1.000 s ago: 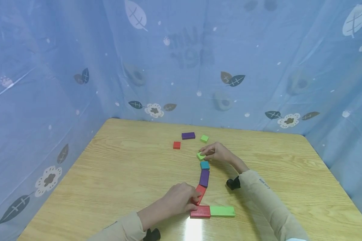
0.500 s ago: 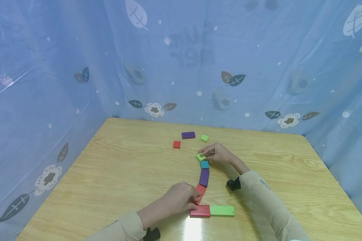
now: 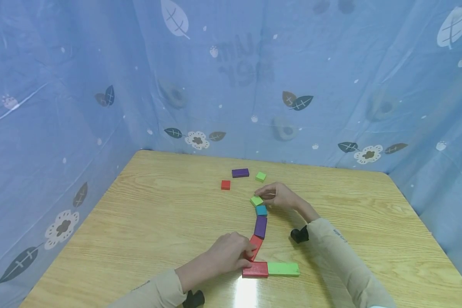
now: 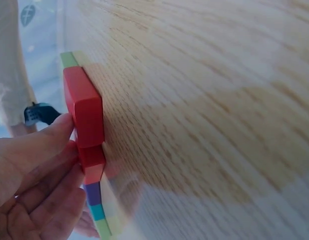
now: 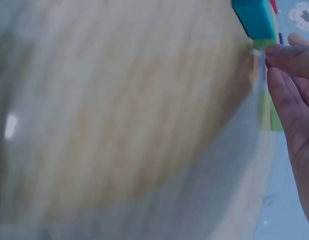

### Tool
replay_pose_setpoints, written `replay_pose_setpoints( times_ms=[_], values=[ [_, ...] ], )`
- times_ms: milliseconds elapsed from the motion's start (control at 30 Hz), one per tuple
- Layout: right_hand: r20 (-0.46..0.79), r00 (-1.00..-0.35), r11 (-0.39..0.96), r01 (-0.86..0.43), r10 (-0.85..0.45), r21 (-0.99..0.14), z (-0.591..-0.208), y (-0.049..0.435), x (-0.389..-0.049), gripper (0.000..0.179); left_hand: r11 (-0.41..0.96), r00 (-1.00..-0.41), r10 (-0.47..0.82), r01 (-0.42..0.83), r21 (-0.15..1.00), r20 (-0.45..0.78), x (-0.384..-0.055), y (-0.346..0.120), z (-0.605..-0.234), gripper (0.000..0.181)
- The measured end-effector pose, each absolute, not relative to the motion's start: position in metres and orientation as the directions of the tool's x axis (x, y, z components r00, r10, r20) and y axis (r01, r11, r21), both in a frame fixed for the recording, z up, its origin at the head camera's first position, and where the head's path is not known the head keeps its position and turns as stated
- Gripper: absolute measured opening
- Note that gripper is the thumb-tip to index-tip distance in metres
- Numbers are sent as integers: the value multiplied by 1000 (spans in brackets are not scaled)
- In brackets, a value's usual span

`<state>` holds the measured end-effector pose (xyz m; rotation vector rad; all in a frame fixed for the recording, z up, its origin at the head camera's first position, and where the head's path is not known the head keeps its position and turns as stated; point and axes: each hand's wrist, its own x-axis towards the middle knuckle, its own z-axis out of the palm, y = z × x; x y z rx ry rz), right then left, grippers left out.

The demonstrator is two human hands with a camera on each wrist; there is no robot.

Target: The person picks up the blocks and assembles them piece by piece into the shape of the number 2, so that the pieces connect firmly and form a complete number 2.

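A curved row of flat blocks lies on the table. From its far end come a small green block (image 3: 256,201), a teal block (image 3: 261,210), a purple block (image 3: 260,226) and a slanted red block (image 3: 256,242). A second red block (image 3: 256,270) at the near end meets a long green block (image 3: 283,269). My left hand (image 3: 231,252) rests its thumb on the near red block (image 4: 87,107), other fingertips at the slanted one. Beside the small green block is my right hand (image 3: 281,196), thumb and finger close together, the block's top uncovered.
Farther back on the wooden table (image 3: 165,205) lie a loose purple block (image 3: 240,173), a small green square (image 3: 260,176) and a red square (image 3: 225,185). A blue patterned curtain (image 3: 231,77) surrounds the table's back and sides. Each wrist carries a black device (image 3: 300,234).
The small green block has shifted slightly nearer, up to the teal block. My right fingers have come off its top. My left hand has stayed in place.
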<state>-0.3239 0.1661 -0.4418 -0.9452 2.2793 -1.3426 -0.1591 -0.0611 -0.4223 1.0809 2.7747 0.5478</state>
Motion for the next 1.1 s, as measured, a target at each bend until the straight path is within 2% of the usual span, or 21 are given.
replay_pose_setpoints(
  times_ms=[167,367,667,867,1100],
  values=[
    [70,-772,331,-351,-632,-876,-433,180,-330,34,681,-739,673,634,367,29,-159,-62,-422,15],
    [151,-880,184,-257,-450,-949,-427,190,-338,38,679,-742,670,629,378,30,-159,-62,-422,15],
    [279,-941,106,-302,-194,-947,-440,178,-347,38,668,-729,683,649,363,46,-158,-60,-425,16],
    [214,-974,137,-223,-75,-965,-446,165,-352,39,663,-727,685,652,368,54,-158,-60,-426,17],
    [169,-984,95,-162,63,-982,-447,145,-359,41,666,-730,680,652,364,64,-156,-63,-424,18]
  ],
)
